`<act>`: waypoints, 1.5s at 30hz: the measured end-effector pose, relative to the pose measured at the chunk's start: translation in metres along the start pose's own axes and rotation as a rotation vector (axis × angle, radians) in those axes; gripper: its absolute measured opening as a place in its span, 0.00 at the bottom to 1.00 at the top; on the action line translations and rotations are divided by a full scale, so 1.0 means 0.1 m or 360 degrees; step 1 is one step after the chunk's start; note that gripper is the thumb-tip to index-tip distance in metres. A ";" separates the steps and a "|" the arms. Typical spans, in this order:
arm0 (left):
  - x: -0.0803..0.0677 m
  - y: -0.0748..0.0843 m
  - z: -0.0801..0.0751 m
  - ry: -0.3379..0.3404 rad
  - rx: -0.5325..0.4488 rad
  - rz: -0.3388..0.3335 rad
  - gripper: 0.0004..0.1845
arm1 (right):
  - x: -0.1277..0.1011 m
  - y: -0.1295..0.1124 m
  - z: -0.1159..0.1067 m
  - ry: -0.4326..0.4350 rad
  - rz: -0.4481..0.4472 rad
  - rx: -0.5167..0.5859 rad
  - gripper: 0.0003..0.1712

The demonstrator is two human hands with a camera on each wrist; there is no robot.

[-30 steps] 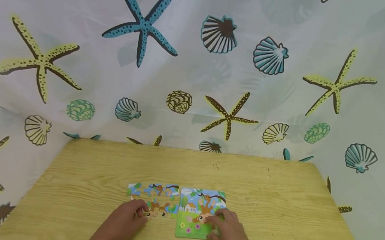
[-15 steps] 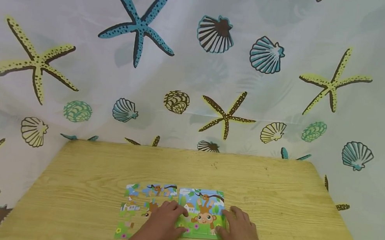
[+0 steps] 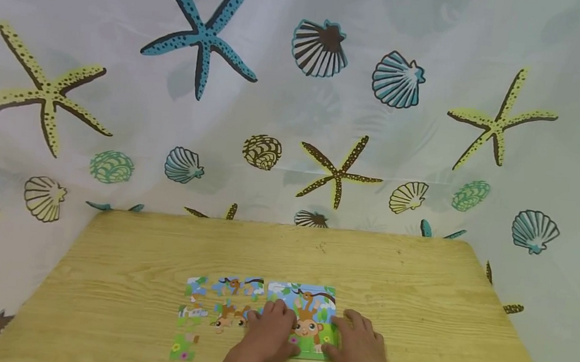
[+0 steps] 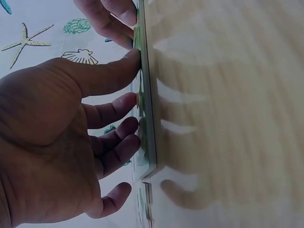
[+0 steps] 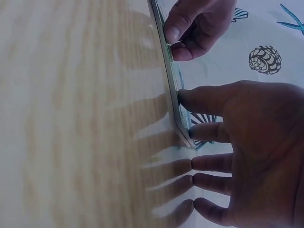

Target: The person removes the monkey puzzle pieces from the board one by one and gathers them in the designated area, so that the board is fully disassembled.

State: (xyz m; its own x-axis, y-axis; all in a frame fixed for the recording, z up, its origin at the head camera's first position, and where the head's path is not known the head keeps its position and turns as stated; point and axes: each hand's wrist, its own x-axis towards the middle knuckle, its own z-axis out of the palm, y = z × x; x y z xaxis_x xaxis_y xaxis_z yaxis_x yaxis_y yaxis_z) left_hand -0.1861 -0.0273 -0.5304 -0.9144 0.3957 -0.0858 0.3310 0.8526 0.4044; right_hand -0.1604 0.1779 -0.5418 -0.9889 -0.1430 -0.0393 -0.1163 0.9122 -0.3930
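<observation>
A square puzzle board (image 3: pixel 310 353) with a cartoon monkey picture lies on the table. My left hand (image 3: pixel 269 332) reaches over its left part. In the left wrist view, that hand's thumb and several fingertips touch the board's top; whether a piece lies beneath them I cannot tell. At the board's right edge rests my right hand (image 3: pixel 360 345). The right wrist view shows the right thumb and index finger touching the board near its corner, the other fingertips on the table. Left of the board lie loose puzzle pieces, including a flower piece (image 3: pixel 182 348) and a house piece (image 3: pixel 193 312).
More loose pieces, such as a branch piece (image 3: pixel 233 285), lie in rows near the board. The wooden table (image 3: pixel 416 294) extends around them. A curtain (image 3: pixel 277 97) with starfish and shells hangs behind and at both sides.
My left hand has moved right from the loose pieces onto the board's left part. The right hand has drawn back from the monkey's face to the board's right edge.
</observation>
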 end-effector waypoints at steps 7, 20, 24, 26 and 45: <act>0.05 0.01 -0.02 -0.0028 -0.0062 -0.0022 0.18 | 0.03 -0.02 0.00 -0.0012 0.0018 0.0000 0.32; -0.13 -0.28 -0.19 -0.0069 -0.0426 0.0062 0.08 | 0.00 -0.01 -0.02 -0.0013 0.0009 0.0004 0.32; -0.24 -0.46 -0.29 -0.0045 -0.0456 0.0034 0.07 | -0.01 -0.02 -0.03 -0.0008 0.0010 0.0009 0.31; -0.30 -0.57 -0.33 -0.0045 -0.0483 -0.0008 0.07 | -0.01 -0.02 -0.03 -0.0005 0.0000 0.0002 0.31; -0.62 -1.10 -0.48 -0.0088 -0.0326 -0.0327 0.10 | 0.00 0.00 -0.01 0.0013 -0.0026 -0.0053 0.30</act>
State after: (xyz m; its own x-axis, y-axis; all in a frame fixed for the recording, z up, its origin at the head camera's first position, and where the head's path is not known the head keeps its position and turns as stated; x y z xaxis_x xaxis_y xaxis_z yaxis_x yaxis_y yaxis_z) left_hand -0.1773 -0.1620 -0.5261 -0.9414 0.2448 -0.2321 0.0811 0.8322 0.5485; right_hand -0.1609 0.1781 -0.5404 -0.9876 -0.1550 -0.0258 -0.1353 0.9220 -0.3627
